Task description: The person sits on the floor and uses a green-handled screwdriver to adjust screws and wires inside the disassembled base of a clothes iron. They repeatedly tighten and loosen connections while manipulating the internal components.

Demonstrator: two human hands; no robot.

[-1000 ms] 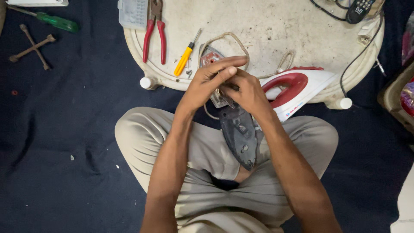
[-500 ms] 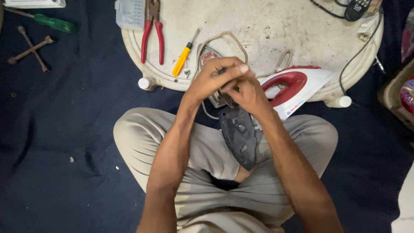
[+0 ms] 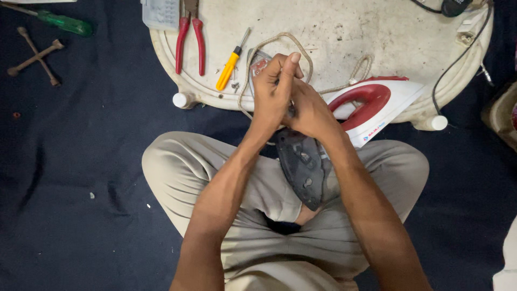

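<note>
Both hands — left hand (image 3: 274, 89), right hand (image 3: 309, 110) — are together, gripping the iron base (image 3: 302, 164) just below the tabletop (image 3: 334, 32).

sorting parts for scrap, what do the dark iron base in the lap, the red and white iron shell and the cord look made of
Dark iron base: seemingly metal, dull grey-black and stained, with holes through the flat plate.
Red and white iron shell: probably moulded plastic, smooth and slightly glossy.
Cord: beige, looks like a woven fabric sheath, matte; the weave is too fine to confirm.
The left hand and right hand grip the base's upper end.
</note>
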